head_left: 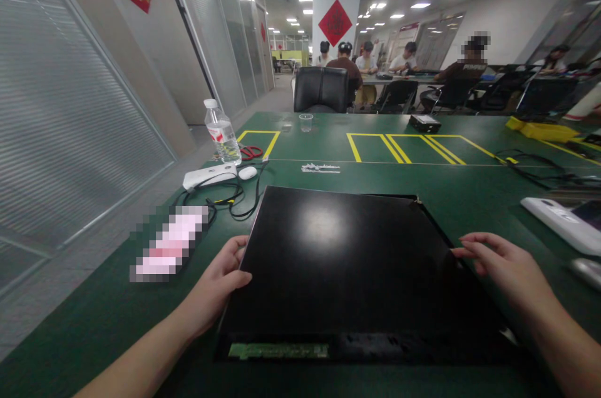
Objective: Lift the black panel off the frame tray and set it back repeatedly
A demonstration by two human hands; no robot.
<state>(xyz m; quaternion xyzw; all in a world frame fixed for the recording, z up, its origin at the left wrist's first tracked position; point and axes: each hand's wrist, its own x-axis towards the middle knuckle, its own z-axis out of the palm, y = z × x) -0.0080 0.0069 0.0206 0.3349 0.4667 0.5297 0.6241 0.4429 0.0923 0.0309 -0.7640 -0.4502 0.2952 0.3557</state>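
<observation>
A flat black display panel [347, 273] lies in front of me, glossy enough to reflect a ceiling light. Along its near edge runs a green circuit strip [277, 350]. A black frame [441, 229] shows past its right and far edges. My left hand [225, 282] is closed on the panel's left edge, thumb on top, the other fingers partly hidden beyond the edge. At the right edge, my right hand [498, 260] has its fingers bent, with fingertips touching the rim. Some of those fingers are hidden.
On the green table [277, 176] stand a water bottle [221, 135] and a plastic cup [306, 122]. Red-handled scissors [251, 152], a white device [210, 176], a mouse [247, 173] and black cables lie left. White scraps [320, 168] lie ahead; another white device [561, 223] is right. People sit farther back.
</observation>
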